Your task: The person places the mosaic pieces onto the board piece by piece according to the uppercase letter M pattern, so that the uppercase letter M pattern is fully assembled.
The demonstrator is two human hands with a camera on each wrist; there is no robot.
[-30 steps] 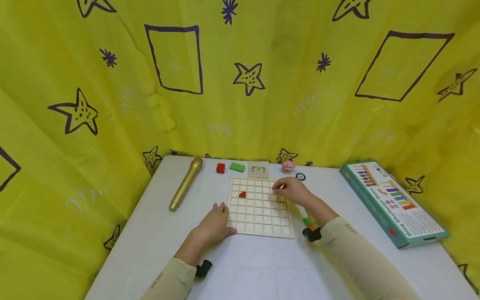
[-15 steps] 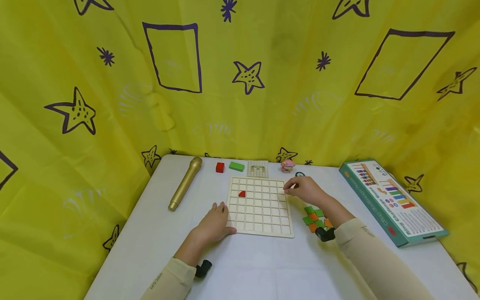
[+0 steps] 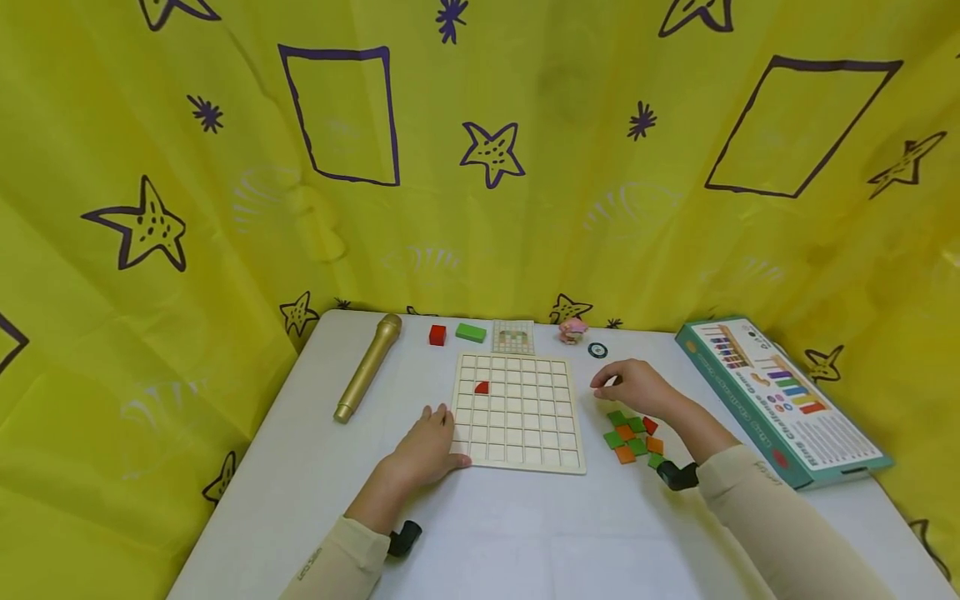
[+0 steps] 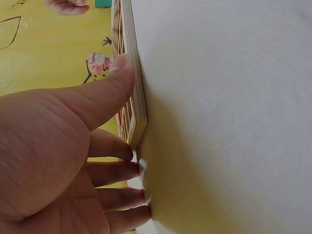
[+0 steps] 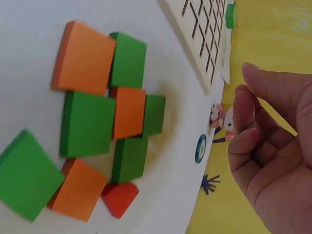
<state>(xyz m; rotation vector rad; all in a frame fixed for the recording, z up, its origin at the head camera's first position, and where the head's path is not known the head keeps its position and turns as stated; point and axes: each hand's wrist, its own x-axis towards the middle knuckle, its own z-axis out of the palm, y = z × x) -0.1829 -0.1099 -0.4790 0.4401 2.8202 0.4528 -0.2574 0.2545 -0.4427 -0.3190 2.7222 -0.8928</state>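
Observation:
A wooden grid board (image 3: 517, 468) lies on the table with one tile bearing a red quarter-round (image 3: 482, 387) in a cell. My left hand (image 3: 427, 446) rests at its near left corner, thumb on the front edge, fingers along the left side and touching the tabletop in the left wrist view. Right of the board, my right hand (image 3: 633, 387) hovers with loosely bent fingers, thumb near the index finger, nothing visible between them. Below it lie several green tiles (image 5: 87, 124), orange tiles (image 5: 85, 57) and a red piece (image 5: 119, 199).
Behind the board are a red block (image 3: 437, 335), a green block (image 3: 470, 333), a pattern card (image 3: 513, 337), a pink figurine (image 3: 573, 331) and a round disc (image 3: 597, 350). A gold microphone (image 3: 367, 368) lies left, a game box (image 3: 783, 400) right. A yellow curtain (image 3: 480, 233) hangs behind.
My right hand has moved from over the board's right side to the right, past its edge, uncovering the loose tiles. The left hand has stayed at the corner.

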